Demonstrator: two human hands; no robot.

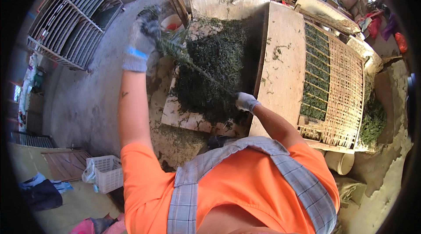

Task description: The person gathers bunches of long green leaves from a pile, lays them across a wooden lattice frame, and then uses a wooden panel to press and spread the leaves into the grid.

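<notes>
Gloved and raised, the left hand (144, 30) is clenched on the upper end of a long thin rod (206, 76), while the right hand (245, 101), also gloved, grips its lower end close to the body. Below them a broad heap of dark green leaves (215, 67) covers a wooden board (184, 117), with a woven bamboo tray (344, 89) of more leaves to the right. The rod's long axis runs diagonally across the heap, from upper left down to lower right; the right hand sits nearer the leaves.
</notes>
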